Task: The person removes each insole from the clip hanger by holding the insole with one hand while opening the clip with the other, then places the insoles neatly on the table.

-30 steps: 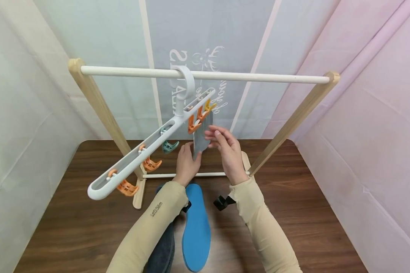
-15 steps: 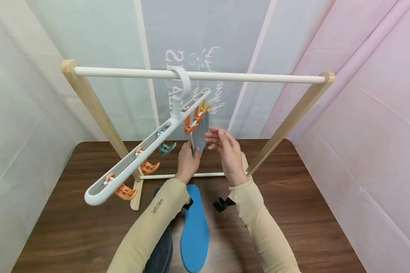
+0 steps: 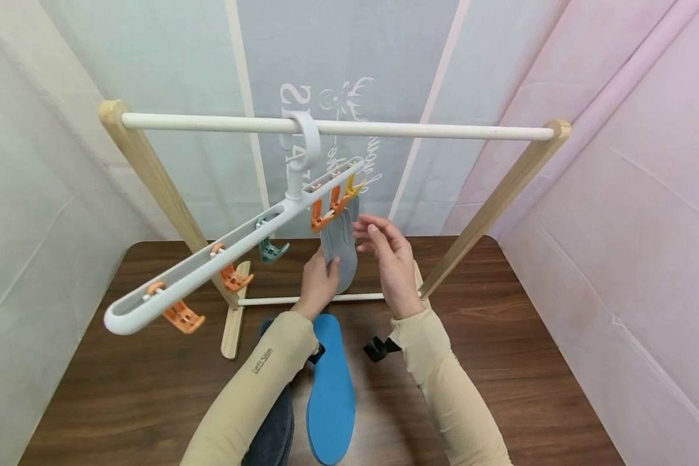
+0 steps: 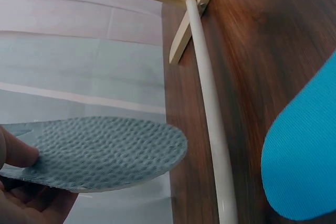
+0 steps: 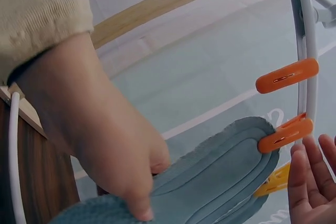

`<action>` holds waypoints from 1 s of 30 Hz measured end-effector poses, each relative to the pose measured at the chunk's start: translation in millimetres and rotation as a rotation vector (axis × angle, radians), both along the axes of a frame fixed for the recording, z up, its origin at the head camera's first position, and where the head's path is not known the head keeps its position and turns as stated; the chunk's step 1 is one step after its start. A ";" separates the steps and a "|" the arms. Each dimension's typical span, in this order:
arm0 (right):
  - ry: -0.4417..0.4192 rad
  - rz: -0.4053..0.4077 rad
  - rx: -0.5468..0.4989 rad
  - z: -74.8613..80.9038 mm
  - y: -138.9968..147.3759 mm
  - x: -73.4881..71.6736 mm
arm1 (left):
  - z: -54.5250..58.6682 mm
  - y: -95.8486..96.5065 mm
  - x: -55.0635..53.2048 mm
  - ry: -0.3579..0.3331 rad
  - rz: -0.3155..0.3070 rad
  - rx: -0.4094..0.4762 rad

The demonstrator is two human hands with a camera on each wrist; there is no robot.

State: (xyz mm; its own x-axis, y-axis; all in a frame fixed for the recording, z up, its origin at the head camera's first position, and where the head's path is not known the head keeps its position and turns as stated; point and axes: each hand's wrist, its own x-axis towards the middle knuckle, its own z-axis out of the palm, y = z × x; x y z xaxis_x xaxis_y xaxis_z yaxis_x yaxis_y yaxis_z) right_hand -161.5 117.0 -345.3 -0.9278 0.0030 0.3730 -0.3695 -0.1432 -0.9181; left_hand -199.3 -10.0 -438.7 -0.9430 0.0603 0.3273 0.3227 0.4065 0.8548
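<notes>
One grey-blue insole of textured fabric [image 3: 342, 249] makes me careful as I watch from far away. It hangs under the far end of the long, light-grey plastic hanger [image 3: 239, 247], where one orange plastic clip [image 5: 286, 136] seems to bite only its upper edge. If the left hand [image 3: 319, 279] pulls down or lets go suddenly, I think this small bite could slip and the insole could fall. The hanger hangs by its single hook [image 3: 310, 139] on the round white rod [image 3: 413, 129], so a sideways push may swing it and tug the insole loose.

The insole lies inside the left hand's pinch, its side edge between thumb and bent fingers. The right hand [image 3: 390, 265] is just beside the insole's other edge, fingers relaxed and apart, holding nothing; I cannot tell whether they touch it.
</notes>
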 end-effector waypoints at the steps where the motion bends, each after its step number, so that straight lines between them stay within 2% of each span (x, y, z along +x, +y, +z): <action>1: 0.016 -0.005 0.013 0.4 -0.7 0.6 | -0.5 -1.4 1.6 -0.010 -0.012 -0.007; 7: 0.095 -0.024 0.091 3.9 -3.8 5.3 | -2.1 -5.6 15.3 -0.031 -0.106 -0.035; 12: 0.125 -0.054 0.135 7.0 -5.9 9.3 | -1.9 -4.3 27.2 -0.033 -0.172 -0.050; 20: 0.186 -0.116 0.093 11.1 -5.1 16.4 | 0.6 -4.3 38.5 -0.072 -0.216 -0.072; 30: 0.187 -0.176 0.025 14.3 2.3 27.3 | 2.7 -5.2 50.4 -0.092 -0.239 -0.091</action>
